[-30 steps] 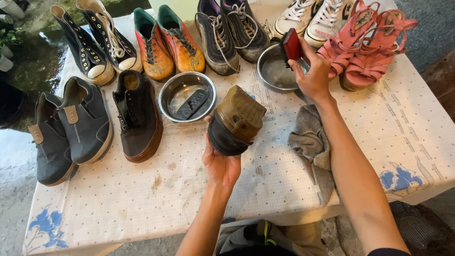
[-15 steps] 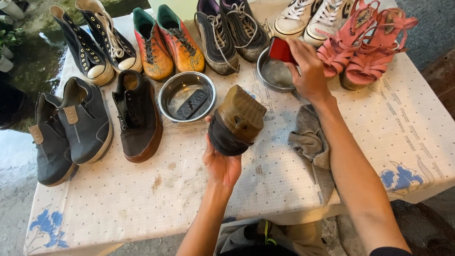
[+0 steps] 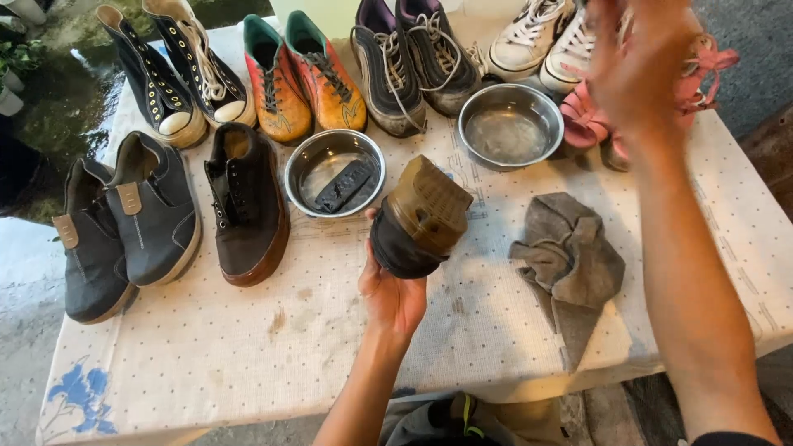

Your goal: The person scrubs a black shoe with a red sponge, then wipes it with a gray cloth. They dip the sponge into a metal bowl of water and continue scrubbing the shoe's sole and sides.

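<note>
Near desk [image 3: 248, 347] edge: a bare stretch of dotted cloth is seen, stained, widest at front left. Left hand [image 3: 392, 293] is clenched around the toe end of a dark shoe [image 3: 417, 219], held sole-up above the desk centre, tan sole facing the camera. Grey rag [image 3: 570, 264] is crumpled to the right of it, one corner reaching the front edge.

Mid row: open cloth is left between rag and right edge. Two steel bowls: near bowl [image 3: 334, 169] with a dark block lying in it, just behind the held shoe; far bowl [image 3: 510, 125] holding only a wet film.

Left side: two grey slip-ons [image 3: 124, 219] at the left edge, one brown lace-up [image 3: 248, 202] beside them.

Back row, packed tight: two black high-tops [image 3: 169, 66], two orange boots [image 3: 301, 74], two dark trainers [image 3: 417, 62], two white sneakers [image 3: 549, 37], pink sandals [image 3: 591, 116] partly hidden, count unclear.

Right hand [image 3: 640, 54] is raised over the sandals, motion-blurred; grip cannot be told.
</note>
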